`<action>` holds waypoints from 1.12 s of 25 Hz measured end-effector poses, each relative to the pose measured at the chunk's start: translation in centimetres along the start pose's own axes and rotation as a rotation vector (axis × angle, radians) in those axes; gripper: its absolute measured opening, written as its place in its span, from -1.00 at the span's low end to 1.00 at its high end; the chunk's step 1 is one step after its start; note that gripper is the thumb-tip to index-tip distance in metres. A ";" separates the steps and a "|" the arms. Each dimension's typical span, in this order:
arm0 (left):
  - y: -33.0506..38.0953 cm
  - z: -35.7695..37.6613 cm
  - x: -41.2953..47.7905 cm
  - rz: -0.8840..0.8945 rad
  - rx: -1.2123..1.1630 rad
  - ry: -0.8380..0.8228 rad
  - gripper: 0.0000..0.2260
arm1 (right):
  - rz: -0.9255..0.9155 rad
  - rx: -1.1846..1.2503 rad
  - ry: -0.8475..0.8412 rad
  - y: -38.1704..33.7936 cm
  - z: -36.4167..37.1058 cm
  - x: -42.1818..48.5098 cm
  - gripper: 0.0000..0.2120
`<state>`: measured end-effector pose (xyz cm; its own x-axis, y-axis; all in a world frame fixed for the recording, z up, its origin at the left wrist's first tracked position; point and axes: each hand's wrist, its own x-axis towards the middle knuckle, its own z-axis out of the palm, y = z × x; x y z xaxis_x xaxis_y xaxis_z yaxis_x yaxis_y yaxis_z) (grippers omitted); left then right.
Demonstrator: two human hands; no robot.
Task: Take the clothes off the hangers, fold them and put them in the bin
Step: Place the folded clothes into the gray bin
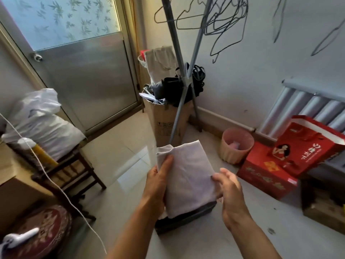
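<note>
head view, one frame
folded cloth (188, 176): pale grey, held upright betw. both hands; lower end sunk into the bin's open top.
l. hand (158, 182): wrapped round cloth's l. edge, thumb laid on its front.
r. hand (230, 187): fingertips curled onto cloth's r. edge.
bin (186, 219): dark, stood on floor tiles, directly under the cloth.
hangers (220, 17): bare wire, hung on rack overhead.

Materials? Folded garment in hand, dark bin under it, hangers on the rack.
Folded garment: soft matte woven cloth, likely cotton; it creases and drapes. Dark bin: looks like rigid matte plastic, mostly hidden. Hangers: thin dark wire, probably coated metal.
</note>
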<state>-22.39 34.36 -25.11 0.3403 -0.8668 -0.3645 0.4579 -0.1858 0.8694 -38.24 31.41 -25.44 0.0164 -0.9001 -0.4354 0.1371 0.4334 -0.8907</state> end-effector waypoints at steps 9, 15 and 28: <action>-2.1 -4.3 9.4 -0.295 0.044 0.016 -0.51 | 0.414 0.048 -0.588 2.8 3.8 9.9 -0.71; -10.5 -7.5 18.4 -0.409 0.032 0.029 -0.64 | 0.416 -0.030 -0.408 11.4 4.9 20.3 -0.64; -36.2 -13.7 29.6 -0.568 0.225 0.195 -0.56 | 0.568 -0.319 -0.429 31.8 -0.7 37.4 -0.42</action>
<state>-17.62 21.80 -71.92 0.2487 -0.5083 -0.8245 0.4341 -0.7025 0.5640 -34.00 11.53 -70.20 0.3890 -0.4467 -0.8057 -0.2978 0.7667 -0.5688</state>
